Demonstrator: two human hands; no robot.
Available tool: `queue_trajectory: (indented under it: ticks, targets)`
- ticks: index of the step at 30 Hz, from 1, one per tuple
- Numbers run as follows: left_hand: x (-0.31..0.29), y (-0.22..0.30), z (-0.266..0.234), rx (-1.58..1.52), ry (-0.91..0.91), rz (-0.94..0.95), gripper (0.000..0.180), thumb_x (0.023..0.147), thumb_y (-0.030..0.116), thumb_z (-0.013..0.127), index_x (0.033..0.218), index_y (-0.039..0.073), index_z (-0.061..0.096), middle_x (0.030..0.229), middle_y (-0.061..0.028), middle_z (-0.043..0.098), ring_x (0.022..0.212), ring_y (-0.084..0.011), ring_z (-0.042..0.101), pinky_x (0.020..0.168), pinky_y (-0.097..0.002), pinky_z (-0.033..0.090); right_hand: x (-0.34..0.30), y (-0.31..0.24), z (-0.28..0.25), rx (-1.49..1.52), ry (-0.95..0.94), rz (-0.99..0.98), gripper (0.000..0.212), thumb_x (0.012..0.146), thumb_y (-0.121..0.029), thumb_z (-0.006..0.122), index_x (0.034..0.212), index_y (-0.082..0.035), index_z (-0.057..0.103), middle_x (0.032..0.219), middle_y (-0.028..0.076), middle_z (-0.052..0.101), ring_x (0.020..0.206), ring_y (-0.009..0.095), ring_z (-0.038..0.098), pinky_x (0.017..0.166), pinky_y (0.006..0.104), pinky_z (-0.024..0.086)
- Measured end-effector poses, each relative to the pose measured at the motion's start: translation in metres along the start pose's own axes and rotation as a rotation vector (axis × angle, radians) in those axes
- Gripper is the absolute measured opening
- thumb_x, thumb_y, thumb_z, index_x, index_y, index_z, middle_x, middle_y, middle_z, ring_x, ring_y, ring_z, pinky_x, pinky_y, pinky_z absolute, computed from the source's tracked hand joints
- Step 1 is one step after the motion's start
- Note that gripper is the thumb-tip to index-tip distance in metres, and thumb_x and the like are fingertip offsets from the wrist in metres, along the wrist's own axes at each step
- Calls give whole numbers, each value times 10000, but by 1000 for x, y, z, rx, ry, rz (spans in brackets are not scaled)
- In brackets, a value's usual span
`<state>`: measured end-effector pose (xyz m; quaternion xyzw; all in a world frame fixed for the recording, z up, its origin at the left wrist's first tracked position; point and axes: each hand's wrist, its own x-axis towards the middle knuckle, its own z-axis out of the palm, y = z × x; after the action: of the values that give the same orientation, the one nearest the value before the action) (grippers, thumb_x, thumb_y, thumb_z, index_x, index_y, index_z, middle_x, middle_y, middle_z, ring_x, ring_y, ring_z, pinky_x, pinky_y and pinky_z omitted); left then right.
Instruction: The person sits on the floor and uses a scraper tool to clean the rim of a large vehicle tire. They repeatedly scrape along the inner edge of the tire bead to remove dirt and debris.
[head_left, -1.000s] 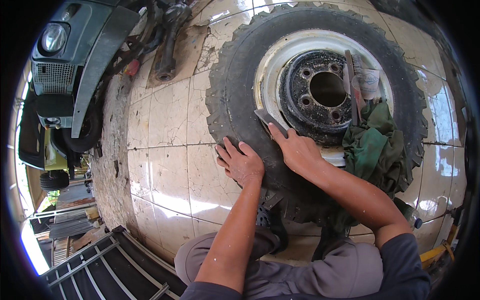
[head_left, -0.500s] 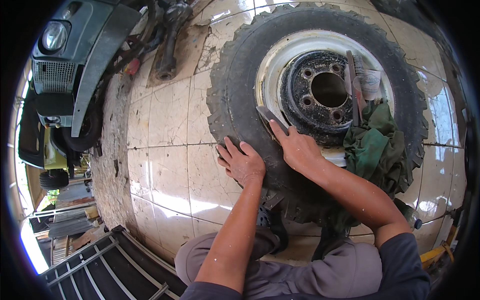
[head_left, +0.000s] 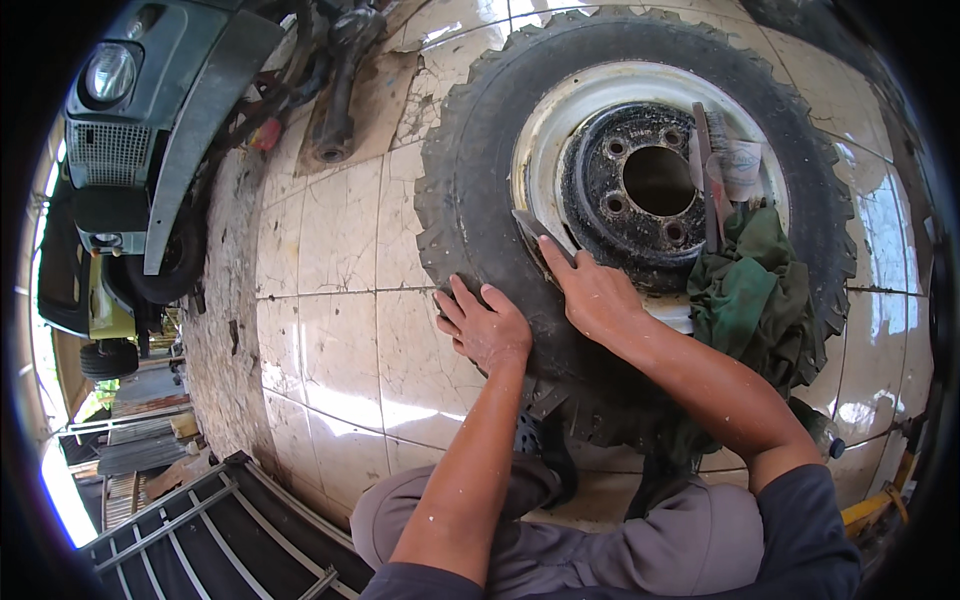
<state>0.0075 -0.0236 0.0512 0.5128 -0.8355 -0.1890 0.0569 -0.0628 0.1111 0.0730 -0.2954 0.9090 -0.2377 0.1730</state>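
A knobbly black tyre (head_left: 478, 190) lies flat on the floor, mounted on a wheel with a white, rust-stained rim (head_left: 548, 110) and a black hub centre (head_left: 600, 165). My right hand (head_left: 600, 300) is closed round a flat metal scraper blade (head_left: 533, 228), index finger stretched along it. Its angled tip rests at the left edge of the rim, where rim and tyre meet. Fingers spread, my left hand (head_left: 487, 325) lies on the tyre's left sidewall and tread edge. The handle end of the blade is hidden in my palm.
On the wheel's right side lie a wire brush (head_left: 705, 150), a pale cup-like piece (head_left: 741, 168) and a crumpled green cloth (head_left: 755, 280). Metal axle parts (head_left: 340, 100) sit on the floor at upper left, near a parked vehicle (head_left: 115, 110). A black slatted rack (head_left: 220, 530) stands at lower left.
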Motion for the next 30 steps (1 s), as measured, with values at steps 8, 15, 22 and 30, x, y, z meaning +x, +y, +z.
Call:
queue_trajectory:
  ticks: [8, 15, 22, 30]
  targets:
    - [1, -2, 3, 15, 28, 7, 616, 1020, 423, 389, 1570, 147, 355, 1659, -163, 238, 1486, -461, 226, 1144, -606, 287, -1, -2, -2, -11, -38, -7, 661, 943, -73, 480, 1579, -177, 328, 1171, 289, 605, 891, 471, 701, 771, 516, 586]
    - [-2, 2, 5, 21, 30, 5, 618, 1020, 424, 391, 1574, 153, 349, 1662, -159, 233, 1484, -466, 234, 1151, -608, 277, 1, 4, -3, -11, -10, -26, 703, 919, -65, 538, 1577, -185, 322, 1138, 274, 611, 868, 460, 702, 752, 519, 588]
    - [2, -8, 5, 11, 27, 3, 627, 1012, 422, 401, 1581, 166, 343, 1670, -163, 212, 1491, -489, 204, 1167, -607, 252, 14, 18, -6, 132, 132, 37, 703, 920, -75, 545, 1574, -133, 295, 1077, 255, 656, 953, 449, 684, 841, 537, 541]
    - [5, -12, -8, 26, -26, -19, 632, 1015, 426, 390, 1592, 177, 324, 1681, -163, 180, 1501, -496, 165, 1188, -577, 220, -17, 11, -67, 604, -1, 290, 465, 935, -132, 586, 1376, 0, 519, 992, 253, 692, 929, 403, 702, 813, 481, 523]
